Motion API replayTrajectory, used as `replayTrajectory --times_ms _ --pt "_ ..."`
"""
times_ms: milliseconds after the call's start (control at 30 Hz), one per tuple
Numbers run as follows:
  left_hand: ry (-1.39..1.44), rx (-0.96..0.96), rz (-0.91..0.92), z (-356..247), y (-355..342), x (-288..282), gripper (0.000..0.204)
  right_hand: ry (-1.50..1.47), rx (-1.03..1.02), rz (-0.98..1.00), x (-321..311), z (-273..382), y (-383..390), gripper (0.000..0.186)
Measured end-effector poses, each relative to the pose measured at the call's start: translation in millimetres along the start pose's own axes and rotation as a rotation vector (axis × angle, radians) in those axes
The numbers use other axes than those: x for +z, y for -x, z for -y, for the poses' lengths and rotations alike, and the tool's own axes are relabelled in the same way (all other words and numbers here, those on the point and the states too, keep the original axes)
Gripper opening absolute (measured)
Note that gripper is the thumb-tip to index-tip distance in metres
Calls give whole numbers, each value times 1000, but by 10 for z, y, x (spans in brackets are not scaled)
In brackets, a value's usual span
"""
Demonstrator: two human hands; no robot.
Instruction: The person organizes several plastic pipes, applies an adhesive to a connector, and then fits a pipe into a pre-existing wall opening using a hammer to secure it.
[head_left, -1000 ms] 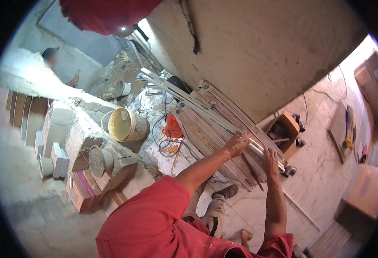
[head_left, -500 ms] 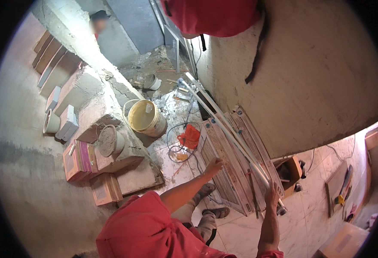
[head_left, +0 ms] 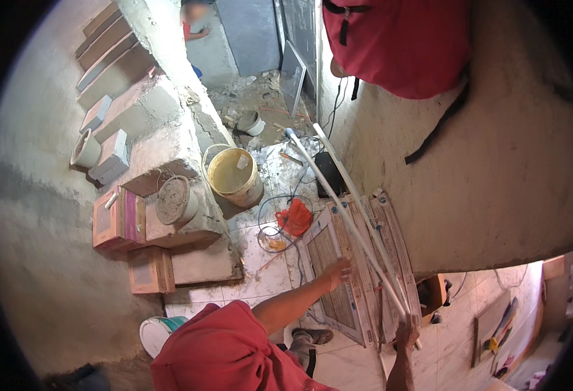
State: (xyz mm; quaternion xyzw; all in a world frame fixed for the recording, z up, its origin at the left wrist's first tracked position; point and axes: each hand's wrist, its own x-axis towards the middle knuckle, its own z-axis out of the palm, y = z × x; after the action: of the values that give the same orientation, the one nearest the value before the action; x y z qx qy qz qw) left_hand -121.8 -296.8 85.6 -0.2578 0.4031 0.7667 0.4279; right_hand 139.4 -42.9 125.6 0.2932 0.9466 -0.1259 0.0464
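Observation:
Two long white pipes [head_left: 357,229] lie slantwise across a stack of long flat cartons [head_left: 329,255]. My right hand [head_left: 405,333] is closed around at least one pipe near the lower ends; whether it holds both I cannot tell. My left hand [head_left: 340,272] reaches over the cartons, left of the pipes, its fingers loosely apart with nothing seen in them. A thin dark bar beside the pipes on the cartons is partly hidden.
Concrete stairs on the left hold tile boxes [head_left: 118,218] and a mortar bucket [head_left: 176,201]. A cream bucket [head_left: 234,177], a red plastic bag [head_left: 293,217] and cables lie ahead. A red backpack [head_left: 397,45] hangs upper right. Another person [head_left: 195,29] is at the back.
My view has shifted, bringing a bucket into sight beside my left shoulder. The pipes' far ends are farther apart. My left hand has moved toward the pipes, its fingers loosening.

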Motion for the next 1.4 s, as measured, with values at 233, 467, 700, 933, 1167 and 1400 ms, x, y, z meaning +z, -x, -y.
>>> replayTrajectory --times_ms 233,467,700,933,1167,1400 --pt "325 101 -5 -450 210 -34 31 -230 -131 155 -221 532 352 36" --pt "364 404 -123 -1126 632 -499 25 -543 -153 173 120 475 -325 48" --pt "441 539 -71 -1216 878 -948 25 -135 75 171 424 340 -841 47" --pt "468 360 -224 -873 1040 -592 22 -216 -49 128 269 521 -854 45" --pt "457 261 -98 -883 1080 -179 31 -498 -326 596 -510 1305 -322 43" --pt "449 174 -119 -853 917 -188 31 -390 -118 814 -1360 2119 614 49"
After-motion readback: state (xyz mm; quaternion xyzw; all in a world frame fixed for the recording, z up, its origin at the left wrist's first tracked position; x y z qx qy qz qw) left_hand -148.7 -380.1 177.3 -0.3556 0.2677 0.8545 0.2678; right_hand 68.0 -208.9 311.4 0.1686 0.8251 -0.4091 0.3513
